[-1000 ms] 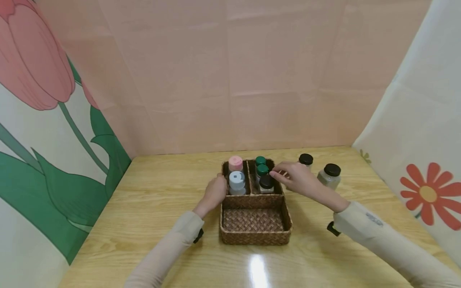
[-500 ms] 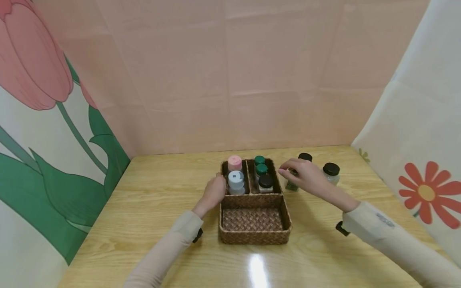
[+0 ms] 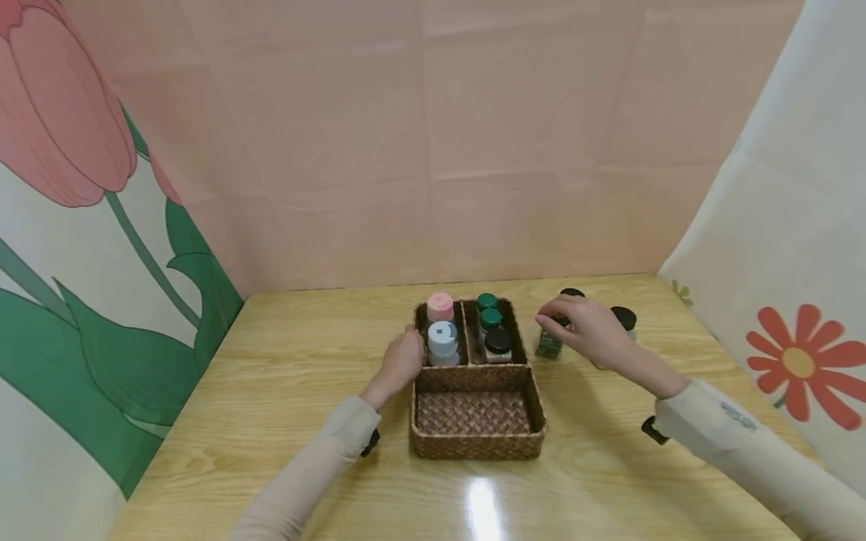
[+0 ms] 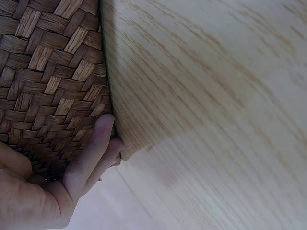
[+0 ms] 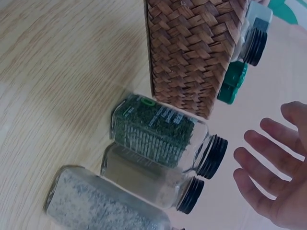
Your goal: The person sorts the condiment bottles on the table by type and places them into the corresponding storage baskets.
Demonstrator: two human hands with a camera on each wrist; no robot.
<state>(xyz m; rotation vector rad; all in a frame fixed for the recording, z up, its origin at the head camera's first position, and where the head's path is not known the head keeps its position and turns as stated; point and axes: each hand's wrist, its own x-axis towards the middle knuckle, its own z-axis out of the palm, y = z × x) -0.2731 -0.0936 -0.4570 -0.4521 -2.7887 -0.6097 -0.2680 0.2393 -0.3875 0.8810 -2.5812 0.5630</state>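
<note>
The woven basket (image 3: 476,447) sits mid-table, with two back compartments and a wide front tray. At its left side, my left hand (image 3: 403,356) holds the wall, with fingers (image 4: 91,153) against the outer weave. To the basket's right, my right hand (image 3: 590,330) hovers with loosely bent, spread fingers and holds nothing. Just below it, a spice jar of green flakes (image 5: 153,129) stands upright outside the basket, its black lid near the fingers. The right back compartment has a black-lidded jar (image 3: 498,346) and two green-capped bottles (image 3: 490,321).
In the left back compartment stand a pink-capped bottle (image 3: 440,308) and a white-capped bottle (image 3: 443,340). Right of the basket are another black-lidded jar (image 5: 144,175) and a jar with greyish contents (image 5: 100,201). A pink cloth (image 3: 433,150) hangs behind the table.
My right hand has moved right, from over the basket's right compartment to above the jars outside, and the green-flake jar has come into sight. My left hand has stayed at the basket.
</note>
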